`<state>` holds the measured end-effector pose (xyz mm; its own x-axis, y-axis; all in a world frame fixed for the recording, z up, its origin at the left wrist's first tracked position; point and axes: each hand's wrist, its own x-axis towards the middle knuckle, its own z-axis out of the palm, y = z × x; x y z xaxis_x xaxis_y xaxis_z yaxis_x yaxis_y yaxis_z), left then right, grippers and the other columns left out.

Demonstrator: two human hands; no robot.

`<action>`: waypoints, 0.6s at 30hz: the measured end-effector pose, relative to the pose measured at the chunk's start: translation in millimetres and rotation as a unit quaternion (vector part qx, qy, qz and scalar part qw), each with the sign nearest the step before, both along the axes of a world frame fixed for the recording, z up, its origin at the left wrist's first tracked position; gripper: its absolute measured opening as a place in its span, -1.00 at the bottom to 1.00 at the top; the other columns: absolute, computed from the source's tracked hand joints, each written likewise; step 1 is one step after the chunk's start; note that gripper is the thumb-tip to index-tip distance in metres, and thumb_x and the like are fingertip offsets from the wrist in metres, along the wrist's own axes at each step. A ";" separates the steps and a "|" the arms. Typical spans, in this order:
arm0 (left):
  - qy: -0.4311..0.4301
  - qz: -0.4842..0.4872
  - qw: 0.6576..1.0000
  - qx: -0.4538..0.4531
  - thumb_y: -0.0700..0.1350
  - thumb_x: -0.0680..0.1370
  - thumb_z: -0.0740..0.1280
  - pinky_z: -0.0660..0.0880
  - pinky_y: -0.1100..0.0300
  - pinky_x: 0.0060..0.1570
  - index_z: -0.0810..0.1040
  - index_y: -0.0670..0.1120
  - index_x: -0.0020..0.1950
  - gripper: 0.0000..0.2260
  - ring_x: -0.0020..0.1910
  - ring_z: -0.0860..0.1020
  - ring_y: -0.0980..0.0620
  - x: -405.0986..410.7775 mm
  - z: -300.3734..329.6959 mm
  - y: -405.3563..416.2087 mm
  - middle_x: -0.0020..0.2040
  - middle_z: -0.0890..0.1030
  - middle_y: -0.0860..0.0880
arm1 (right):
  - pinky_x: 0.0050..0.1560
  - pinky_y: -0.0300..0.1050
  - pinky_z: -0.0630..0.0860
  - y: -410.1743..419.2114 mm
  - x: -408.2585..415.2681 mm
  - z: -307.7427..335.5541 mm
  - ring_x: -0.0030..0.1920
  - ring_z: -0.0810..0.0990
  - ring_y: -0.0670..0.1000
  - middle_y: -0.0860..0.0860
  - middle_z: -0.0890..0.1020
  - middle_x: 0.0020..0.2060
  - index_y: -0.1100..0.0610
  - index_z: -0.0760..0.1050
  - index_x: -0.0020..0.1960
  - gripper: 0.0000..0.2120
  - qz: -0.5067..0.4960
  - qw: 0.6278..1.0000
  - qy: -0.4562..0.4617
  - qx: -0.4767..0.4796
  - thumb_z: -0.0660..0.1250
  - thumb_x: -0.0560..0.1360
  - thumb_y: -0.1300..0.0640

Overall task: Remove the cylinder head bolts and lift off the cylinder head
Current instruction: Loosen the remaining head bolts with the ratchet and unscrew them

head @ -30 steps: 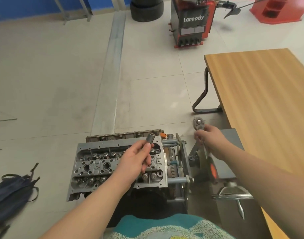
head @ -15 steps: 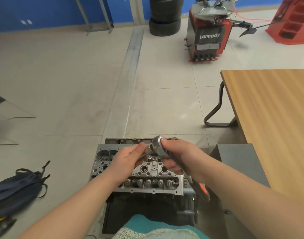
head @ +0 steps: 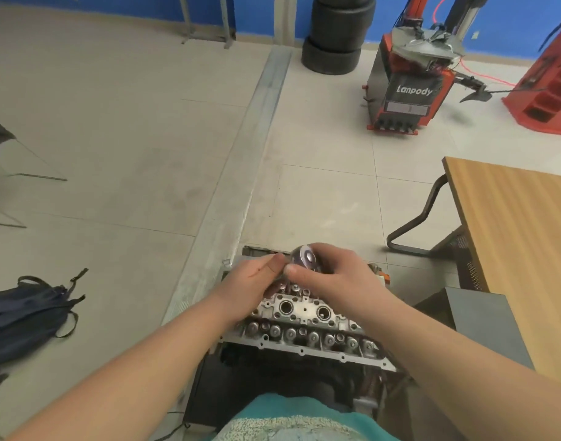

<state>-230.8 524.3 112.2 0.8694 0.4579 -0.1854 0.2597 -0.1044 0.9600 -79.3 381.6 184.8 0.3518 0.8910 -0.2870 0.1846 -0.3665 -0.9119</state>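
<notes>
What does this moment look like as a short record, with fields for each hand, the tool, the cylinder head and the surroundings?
left hand: curled at the ratchet head, whatever it holds is hidden
right hand: grips the ratchet
ratchet: round head showing between both hands, above the cylinder head
cylinder head: in place on the engine, below the hands
surroundings: wooden table to the right, dark bag on the floor to the left, tyre machine behind

Both forearms are showing bare, no sleeves reaching into view. Left hand (head: 252,281) and right hand (head: 333,278) are wearing no gloves. A teal knitted garment (head: 304,420), possibly a sweater, is covering the torso.
</notes>
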 end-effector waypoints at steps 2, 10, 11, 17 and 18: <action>-0.020 0.022 1.000 -0.008 0.42 0.65 0.16 0.52 0.16 0.00 0.66 0.16 -0.02 -0.57 -0.10 0.62 0.16 -14.8 -9.9 20.2 -0.12 0.67 0.16 | -0.45 -0.28 0.38 21.3 -12.9 3.4 -0.46 0.49 -0.18 -0.16 0.62 -0.38 -0.18 0.64 -0.02 -0.61 -0.015 0.996 -0.082 -0.008 0.50 0.34 -0.42; 0.190 0.176 0.966 -0.019 0.08 0.63 0.45 0.44 0.12 0.25 0.46 0.07 0.55 -0.51 0.37 0.52 0.02 -84.8 -103.3 87.3 0.51 0.51 0.05 | -0.37 -0.05 0.57 83.4 -50.4 8.9 -0.44 0.61 -0.10 -0.20 0.68 -0.29 -0.21 0.59 -0.05 -0.63 0.004 0.948 -0.303 -0.093 0.40 0.33 -0.43; 0.199 0.150 0.968 -0.040 0.11 0.62 0.46 0.42 0.09 0.30 0.43 0.08 0.59 -0.45 0.43 0.49 -0.01 -87.3 -112.1 84.3 0.53 0.48 0.06 | -0.36 -0.04 0.57 88.1 -54.6 7.4 -0.43 0.61 -0.09 -0.19 0.68 -0.28 -0.20 0.59 -0.05 -0.63 0.003 0.945 -0.311 -0.098 0.40 0.33 -0.43; 0.194 0.053 0.976 -0.085 0.00 0.62 0.45 0.52 0.07 0.35 0.34 0.19 0.64 -0.39 0.31 0.57 0.10 -85.3 -128.7 56.6 0.43 0.58 0.14 | -0.37 -0.08 0.51 106.4 -71.9 -0.6 -0.41 0.57 -0.09 -0.18 0.64 -0.31 -0.13 0.57 -0.07 -0.62 -0.016 0.923 -0.364 -0.122 0.37 0.33 -0.40; 0.192 0.057 0.977 -0.075 -0.02 0.63 0.45 0.51 0.09 0.34 0.33 0.19 0.65 -0.39 0.32 0.56 0.10 -84.5 -128.4 54.9 0.44 0.58 0.14 | -0.36 -0.09 0.50 107.9 -73.9 -2.0 -0.40 0.58 -0.09 -0.17 0.63 -0.31 -0.12 0.56 -0.08 -0.61 -0.014 0.916 -0.380 -0.131 0.37 0.33 -0.40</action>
<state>-315.3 579.2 -16.3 0.6681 0.4901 -0.5599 0.6047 0.0808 0.7923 -153.2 489.5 182.8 0.5609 0.8136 -0.1531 0.7160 -0.5695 -0.4038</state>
